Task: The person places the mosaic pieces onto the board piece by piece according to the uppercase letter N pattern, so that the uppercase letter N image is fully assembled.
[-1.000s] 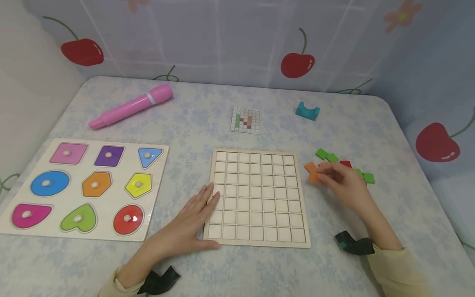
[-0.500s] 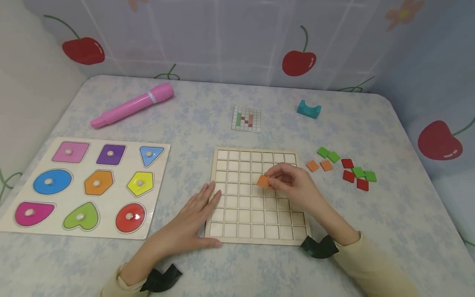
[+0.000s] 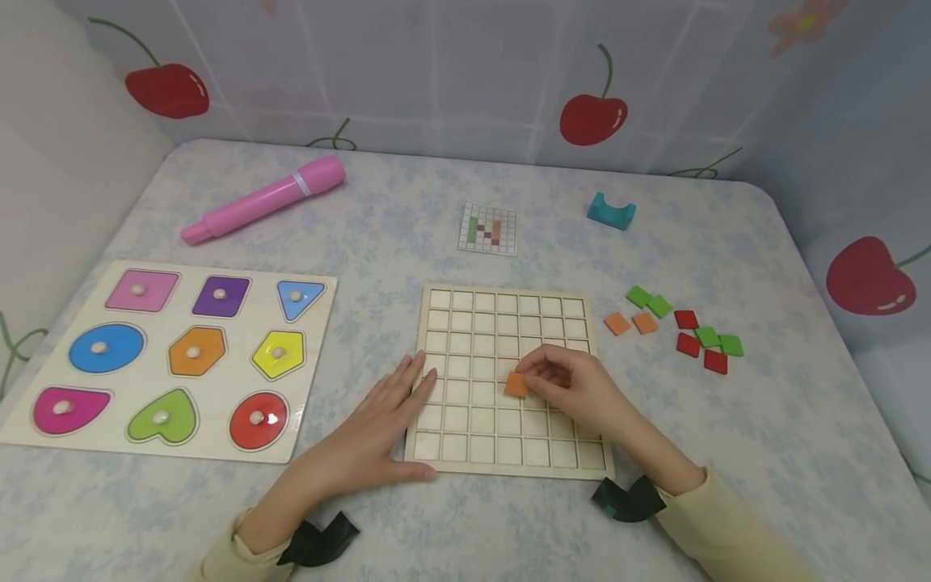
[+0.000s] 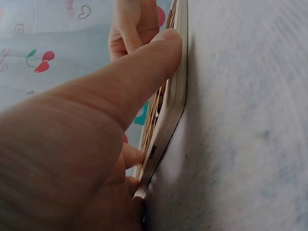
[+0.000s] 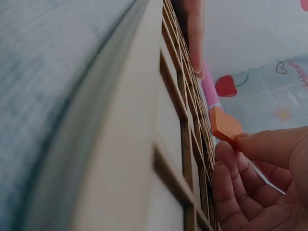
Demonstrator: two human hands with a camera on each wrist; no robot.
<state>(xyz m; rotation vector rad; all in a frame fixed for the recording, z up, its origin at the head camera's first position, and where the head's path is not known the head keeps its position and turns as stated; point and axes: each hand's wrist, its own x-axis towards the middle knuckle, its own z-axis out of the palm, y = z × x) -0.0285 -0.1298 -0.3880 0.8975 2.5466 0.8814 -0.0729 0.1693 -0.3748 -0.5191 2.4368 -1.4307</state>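
Note:
Over the middle of a wooden grid board (image 3: 465, 420), my right hand (image 3: 582, 390) pinches an orange square tile (image 3: 516, 385) between thumb and fingertips. In the right wrist view the orange tile (image 5: 224, 124) is held tilted, close to the board's slats. My left hand (image 3: 371, 432) rests at the board's left edge, fingers extended over the rim and thumb at the near left corner. The left wrist view shows that thumb (image 4: 144, 67) lying along the board's edge. Several green tiles (image 3: 659, 305), red tiles (image 3: 688, 345) and two orange tiles (image 3: 617, 324) lie right of the board.
A peg puzzle board (image 3: 233, 323) with coloured shapes lies at the left. Behind it is a pink marker-shaped object (image 3: 265, 202). A small grid pattern card (image 3: 487, 229) and a teal curved block (image 3: 611, 212) sit farther back. Curtain-like fabric borders the table.
My right hand has carried the orange tile from the loose tiles leftward over the board, then slightly nearer me and lower. My left hand has stayed at the board's edge.

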